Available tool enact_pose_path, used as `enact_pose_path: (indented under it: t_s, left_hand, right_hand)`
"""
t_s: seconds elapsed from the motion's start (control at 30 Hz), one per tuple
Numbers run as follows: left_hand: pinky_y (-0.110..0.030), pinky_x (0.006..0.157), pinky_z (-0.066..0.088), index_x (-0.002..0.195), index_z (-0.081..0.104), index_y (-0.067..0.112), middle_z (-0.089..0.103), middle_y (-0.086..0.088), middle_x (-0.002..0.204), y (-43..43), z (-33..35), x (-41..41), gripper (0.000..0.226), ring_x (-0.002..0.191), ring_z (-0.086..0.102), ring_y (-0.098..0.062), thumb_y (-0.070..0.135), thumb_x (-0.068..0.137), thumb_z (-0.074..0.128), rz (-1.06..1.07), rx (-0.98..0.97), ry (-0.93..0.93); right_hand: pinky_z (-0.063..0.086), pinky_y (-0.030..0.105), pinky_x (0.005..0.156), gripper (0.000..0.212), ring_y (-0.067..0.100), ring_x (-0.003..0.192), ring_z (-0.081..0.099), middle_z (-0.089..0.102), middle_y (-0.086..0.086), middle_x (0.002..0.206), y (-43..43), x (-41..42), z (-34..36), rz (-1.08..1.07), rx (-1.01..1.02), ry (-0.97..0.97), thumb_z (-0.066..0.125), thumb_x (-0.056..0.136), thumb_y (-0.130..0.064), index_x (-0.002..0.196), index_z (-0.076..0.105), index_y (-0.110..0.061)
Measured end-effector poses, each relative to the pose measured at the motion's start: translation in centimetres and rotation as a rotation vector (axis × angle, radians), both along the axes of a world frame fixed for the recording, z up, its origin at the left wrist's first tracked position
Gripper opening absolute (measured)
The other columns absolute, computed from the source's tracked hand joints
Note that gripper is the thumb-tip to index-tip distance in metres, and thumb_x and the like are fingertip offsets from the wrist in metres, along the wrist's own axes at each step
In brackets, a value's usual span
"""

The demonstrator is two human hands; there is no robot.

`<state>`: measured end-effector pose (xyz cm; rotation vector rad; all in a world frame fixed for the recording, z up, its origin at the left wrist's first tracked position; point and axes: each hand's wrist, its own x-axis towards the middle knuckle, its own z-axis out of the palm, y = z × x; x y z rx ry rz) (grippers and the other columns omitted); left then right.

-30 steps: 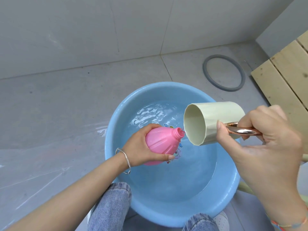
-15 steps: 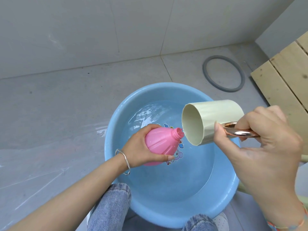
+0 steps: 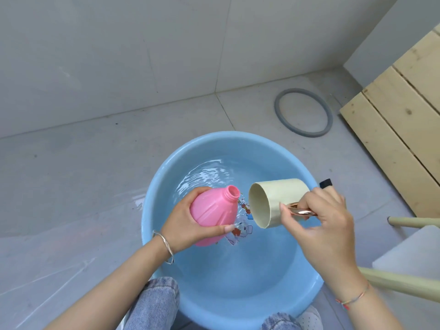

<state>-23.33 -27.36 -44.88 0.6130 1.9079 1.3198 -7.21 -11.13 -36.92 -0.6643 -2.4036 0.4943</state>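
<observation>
A light blue basin [image 3: 164,177] with shallow water stands on the grey tiled floor between my knees. Over it, my left hand [image 3: 183,222] grips a pink plastic bottle [image 3: 212,213] by its round body; the open neck points up and to the right. My right hand [image 3: 319,217] holds a pale cream mug [image 3: 273,201] by its copper-coloured handle [image 3: 301,211]. The mug lies on its side, mouth facing left, just right of the bottle's neck and apart from it. No water runs from the mug.
A grey rubber ring [image 3: 303,111] lies on the floor behind the basin. Pale wooden planks [image 3: 392,129] rise at the right. A cream-legged stool with a white seat [image 3: 409,265] stands at the right near my arm. A tiled wall closes the back.
The mug's mouth has drawn back from the bottle's neck, leaving a gap. The bottle's neck has tipped upward.
</observation>
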Motion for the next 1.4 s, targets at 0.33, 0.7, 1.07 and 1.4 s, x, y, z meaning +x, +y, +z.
enact_pose_path:
  t_s: [0.33,0.7,1.07,1.4]
  left_hand:
    - [-0.006,0.069,0.047,0.108,0.057,0.04,0.063,0.024,0.099,0.3,0.4,-0.1,0.08,0.088,0.061,0.007,0.06,0.035,0.084,-0.001,-0.029,0.014]
    - [-0.024,0.083,0.049,0.114,0.052,0.044,0.056,0.024,0.107,0.6,0.2,-0.9,0.086,0.099,0.058,-0.005,0.07,0.037,0.08,-0.127,-0.258,0.291]
    - [-0.032,0.084,0.046,0.136,0.038,0.04,0.045,0.017,0.13,0.9,0.9,-0.8,0.092,0.12,0.043,-0.018,0.066,0.056,0.076,-0.317,-0.594,0.664]
    - [-0.022,0.082,0.049,0.115,0.055,0.038,0.063,0.02,0.108,0.8,1.3,-0.7,0.088,0.095,0.061,-0.001,0.064,0.036,0.084,-0.039,-0.181,0.193]
  right_hand:
    - [0.023,0.024,0.078,0.031,0.02,0.067,0.033,0.041,0.002,0.055,1.7,0.6,-1.4,0.1,0.445,-0.108,0.069,0.076,-0.008,0.054,0.047,-0.008]
    - [0.03,0.017,0.057,0.035,0.021,0.062,0.038,0.043,0.0,0.056,2.6,2.1,-1.1,-0.395,-0.323,0.189,0.065,0.075,-0.032,0.057,0.038,-0.017]
    - [0.026,0.014,0.045,0.045,0.002,0.041,0.029,0.028,-0.015,0.041,2.7,2.0,-1.3,-0.594,-0.871,0.526,0.066,0.087,-0.008,0.059,0.031,-0.015]
    - [0.026,0.028,0.077,0.035,0.01,0.061,0.031,0.033,-0.008,0.054,1.1,1.5,1.1,-0.499,-1.191,0.797,0.06,0.081,-0.037,0.061,0.037,-0.021]
